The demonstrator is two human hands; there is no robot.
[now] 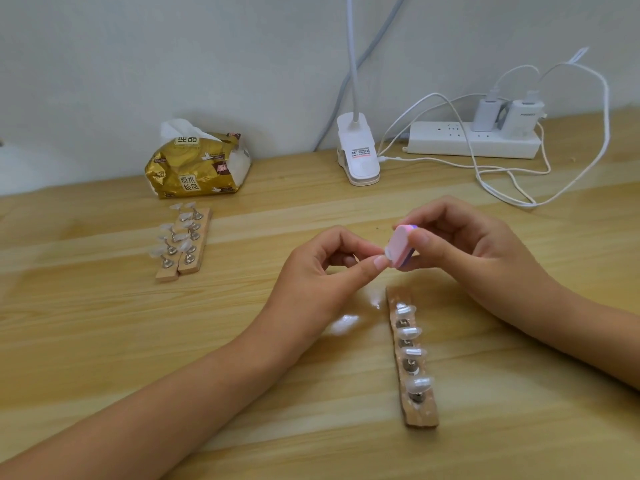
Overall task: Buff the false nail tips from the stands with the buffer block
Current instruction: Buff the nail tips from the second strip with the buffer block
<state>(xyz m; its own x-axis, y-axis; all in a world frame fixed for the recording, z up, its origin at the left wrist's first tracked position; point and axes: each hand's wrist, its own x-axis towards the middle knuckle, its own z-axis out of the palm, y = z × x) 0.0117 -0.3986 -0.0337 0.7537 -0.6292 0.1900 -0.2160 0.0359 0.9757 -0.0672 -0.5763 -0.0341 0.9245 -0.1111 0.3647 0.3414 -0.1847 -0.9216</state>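
False nail tip (389, 253), small and pale, appears pinched between the thumb and forefinger of the left hand (322, 271). It is held up above the wooden table (104, 323) and pressed against the pink face of the buffer block (398, 245), which the right hand (481, 251) grips between its thumb and curled fingers. Just below the hands lies a wooden stand (420, 419) carrying four clear tips (406, 310) on metal holders, its far end bare. Two more stands (204, 233), side by side and full of tips, lie well apart to the left, near a tissue pack (197, 164). The step in hand looks like the buffing itself. It should go best with short, light strokes and the block kept flat to the tip's curve, while the left thumb backs the tip from behind so it does not bend or flick away. Turning the tip a little between strokes would bring the sides and the free edge under the block. The pinch covers part of the tip, so it probably needs shifting to reach what lies under the fingers.
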